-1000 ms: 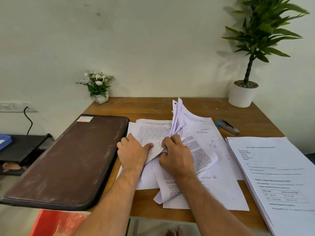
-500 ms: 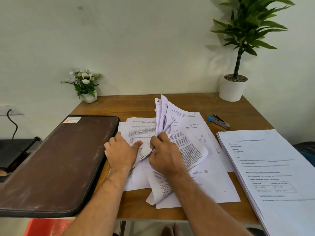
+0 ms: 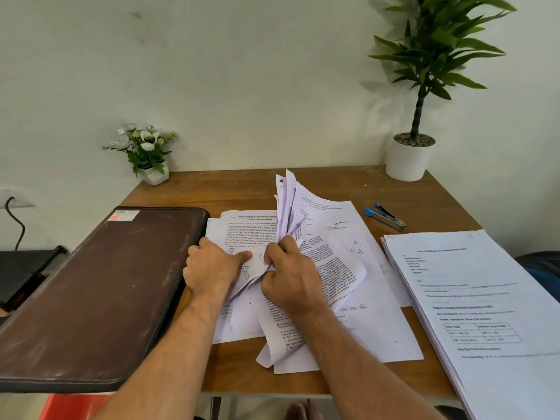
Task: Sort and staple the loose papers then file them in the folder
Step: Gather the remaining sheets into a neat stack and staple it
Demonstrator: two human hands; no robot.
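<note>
A: Where's the free room on the table [image 3: 236,189]?

B: Back strip by the wall, btwn the small flower pot [image 3: 155,174] at the back left corner and the big plant pot [image 3: 407,159] at the back right. Also a bare patch at the front edge, just under the paper pile. Rest is taken.

A: Edges?

B: Brown folder [image 3: 100,295] lies closed on the left, hanging off the table's left and front edges. Neat stack of sheets [image 3: 485,313] on the right, overhanging the front right corner. Stapler [image 3: 385,215] sits alone behind that stack, apart from everything.

A: Loose papers?

B: Loose papers [image 3: 357,316] in the middle, messy, overlapping, left edge just beside the folder. Several sheets stand up fanned at the back of the pile.

A: Hands?

B: Left hand [image 3: 212,268] presses down on the left sheets, thumb stretched toward the other hand, fingers curled at the page edge. Right hand [image 3: 291,280] has its fingers curled round a crumpled bunch of pages, holding the fanned ones up. Hands nearly touching.

A: Containers?

B: Folder's shut, can't tell what's inside. Small pot holds white flowers w/ green leaves; big white pot holds a tall leafy plant, pebbles on top.
</note>
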